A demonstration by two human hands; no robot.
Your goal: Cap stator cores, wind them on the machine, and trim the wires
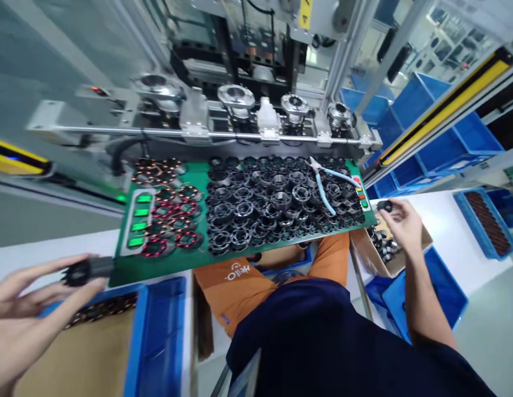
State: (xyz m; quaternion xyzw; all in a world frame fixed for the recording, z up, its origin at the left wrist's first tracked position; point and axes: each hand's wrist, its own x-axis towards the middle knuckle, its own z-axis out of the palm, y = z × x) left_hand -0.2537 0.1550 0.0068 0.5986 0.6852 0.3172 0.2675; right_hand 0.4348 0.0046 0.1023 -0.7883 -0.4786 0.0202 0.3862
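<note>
My left hand (37, 309) is closed on a stator core (91, 270), a grey cylinder with a black toothed end, held at the left front corner of the green work board (157, 267). On the far right, my right hand (403, 223) pinches a small black part (384, 205), its exact kind unclear, above a cardboard box (366, 251) of loose metal pieces. Between the hands, rows of black unwound stators (244, 212) cover much of the board. Copper-wound stators (186, 207) stand to their left. Light-blue-handled nippers (322, 184) lie across the black stators.
Behind the board runs a winding machine with a row of metal fixtures (235, 99). Green buttons (138, 226) sit at the board's left, another button panel (361, 194) at its right. Blue bins (161, 331) stand at lower left; a blue tray (486, 223) is far right.
</note>
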